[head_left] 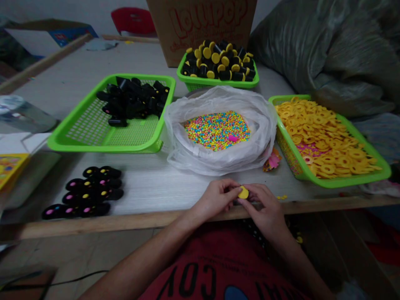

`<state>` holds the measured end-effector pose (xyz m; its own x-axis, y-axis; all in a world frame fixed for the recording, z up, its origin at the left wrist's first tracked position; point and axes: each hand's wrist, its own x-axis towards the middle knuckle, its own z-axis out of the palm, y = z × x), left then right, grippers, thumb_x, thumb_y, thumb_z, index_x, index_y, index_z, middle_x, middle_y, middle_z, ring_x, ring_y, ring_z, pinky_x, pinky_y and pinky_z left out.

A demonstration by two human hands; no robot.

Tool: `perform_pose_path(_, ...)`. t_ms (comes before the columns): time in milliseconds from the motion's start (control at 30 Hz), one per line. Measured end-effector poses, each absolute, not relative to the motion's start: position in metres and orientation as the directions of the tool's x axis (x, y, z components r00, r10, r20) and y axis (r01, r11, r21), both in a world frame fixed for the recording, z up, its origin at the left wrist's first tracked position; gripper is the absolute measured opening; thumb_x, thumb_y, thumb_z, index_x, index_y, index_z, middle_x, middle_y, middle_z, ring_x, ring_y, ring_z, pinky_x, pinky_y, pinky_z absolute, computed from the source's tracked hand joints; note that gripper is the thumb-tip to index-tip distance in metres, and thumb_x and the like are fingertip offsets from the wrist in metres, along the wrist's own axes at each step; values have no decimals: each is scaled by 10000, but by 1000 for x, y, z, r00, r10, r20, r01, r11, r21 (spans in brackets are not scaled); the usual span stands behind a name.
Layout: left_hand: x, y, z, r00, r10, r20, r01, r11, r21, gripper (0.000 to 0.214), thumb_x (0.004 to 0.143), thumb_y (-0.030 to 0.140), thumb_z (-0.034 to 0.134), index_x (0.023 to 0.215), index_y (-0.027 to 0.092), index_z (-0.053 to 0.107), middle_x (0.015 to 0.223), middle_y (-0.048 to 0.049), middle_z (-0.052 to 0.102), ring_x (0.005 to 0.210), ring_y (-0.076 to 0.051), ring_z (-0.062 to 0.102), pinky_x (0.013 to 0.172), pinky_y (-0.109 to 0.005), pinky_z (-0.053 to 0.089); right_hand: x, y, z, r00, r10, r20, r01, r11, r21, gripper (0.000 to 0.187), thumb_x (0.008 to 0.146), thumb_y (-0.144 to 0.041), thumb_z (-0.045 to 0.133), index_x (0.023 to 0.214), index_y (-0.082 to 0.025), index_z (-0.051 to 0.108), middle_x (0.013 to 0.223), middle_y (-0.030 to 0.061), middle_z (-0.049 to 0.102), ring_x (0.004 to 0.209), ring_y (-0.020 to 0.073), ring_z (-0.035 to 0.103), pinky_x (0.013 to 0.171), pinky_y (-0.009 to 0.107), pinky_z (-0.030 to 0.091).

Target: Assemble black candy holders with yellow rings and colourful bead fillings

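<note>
"Where are the hands?"

"Together over the table's [150, 185] near edge: left hand [212, 198] and right hand [263, 203] pinch a yellow disc [243, 192]."

"What's closest?"

"Yellow rings [325, 137] in a green tray [343, 182], far right."

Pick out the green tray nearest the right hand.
The tray of yellow rings, beside the right hand; the black-piece tray and the yellow-topped tray stand farther off.

Yellow disc [243, 192]. Bright green mesh basket [103, 146] under plain black tubes [133, 102]; yellow-capped black tubes [218, 62] in a second green basket [218, 81]; speckled pink, yellow, blue and green candy beads [217, 131] in a milky-white plastic bag [184, 154]; orange-yellow rings [325, 133]; red lettering [208, 21] on a brown cardboard box [162, 41].
</note>
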<state>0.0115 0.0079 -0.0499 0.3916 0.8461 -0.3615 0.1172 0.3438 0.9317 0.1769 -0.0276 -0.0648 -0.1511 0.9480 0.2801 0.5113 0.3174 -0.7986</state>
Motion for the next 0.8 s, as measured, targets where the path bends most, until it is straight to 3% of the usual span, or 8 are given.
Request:
perform_pose_path(300,12,9,-58,402,852,-335,47,346,937,313,764,413,616,829,107,611,575,13,567,432,-66,495,406,-165,442,175,-26,-72,-151,974,172,482,224,-847,261,818,-273,617,1072,-224,592,980,48,626,790,147,629,683,276,563)
perform_pose_path(467,13,5,-53,389,894,-220,127,185,975,361,789,447,599,941,126,666,770,-41,617,563,-100,541,434,-178,446,173,-27,-75,-91,947,307,564,303,-768,245,819,-226,573,1062,-193,578,942,60,631,731,147,623,675,297,559)
perform_pose_path(567,17,2,-50,334,941,-54,194,-12,981,374,756,412,668,1048,179,676,943,-64,625,779,-160,590,599,-227,503,168,-29,-75,61,933,354,558,262,-787,252,801,-217,577,1051,-191,568,926,59,625,742,152,627,679,305,564)
perform_pose_path(667,21,1,-52,318,948,21,156,-74,985,338,807,366,631,1091,184,656,982,-65,652,884,-180,597,782,-282,499,162,-30,-76,149,923,354,537,225,-813,246,790,-226,583,1035,-202,565,938,58,610,770,155,624,685,309,568)
perform_pose_path(800,18,2,-55,315,947,63,228,-140,964,318,826,342,607,1082,157,650,977,-80,664,896,-197,605,815,-315,492,170,-30,-72,53,982,179,295,156,-943,282,785,-249,616,1060,-223,560,1093,73,588,900,163,633,790,322,564)
